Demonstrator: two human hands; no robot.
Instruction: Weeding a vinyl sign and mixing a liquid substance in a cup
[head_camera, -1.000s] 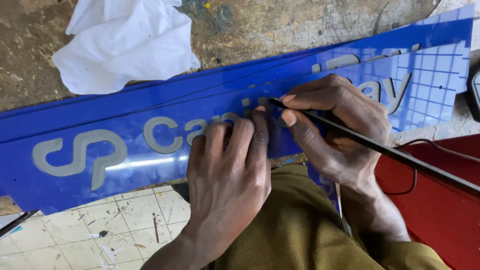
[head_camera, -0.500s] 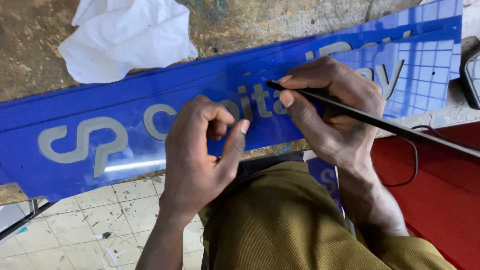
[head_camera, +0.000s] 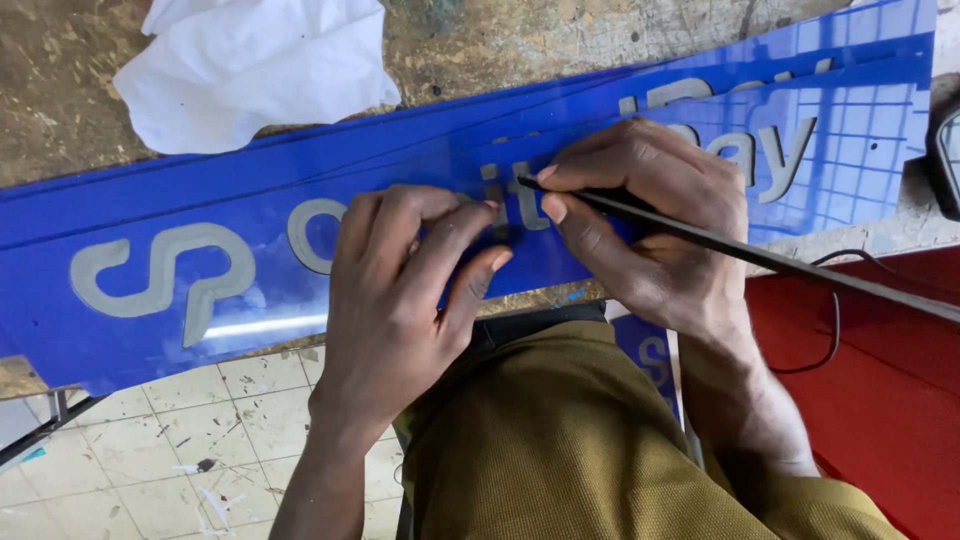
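Observation:
A long glossy blue sign panel with cut-out grey letters lies slanted across a worn workbench. My left hand rests on the panel's near edge, fingers curled together over the middle letters. My right hand grips a thin black rod-like tool like a pen. The tool's tip touches the panel at a grey letter just right of my left fingertips. The rod's long shaft runs off to the right edge of view.
A crumpled white cloth lies on the scuffed bench top behind the panel. A red surface with a thin black cable sits at right. Stained floor tiles show below left. My olive-clad lap fills the bottom centre.
My left hand has slid right along the panel and its fingers have curled in. The tool tip stays on the letters, and the view has shifted slightly.

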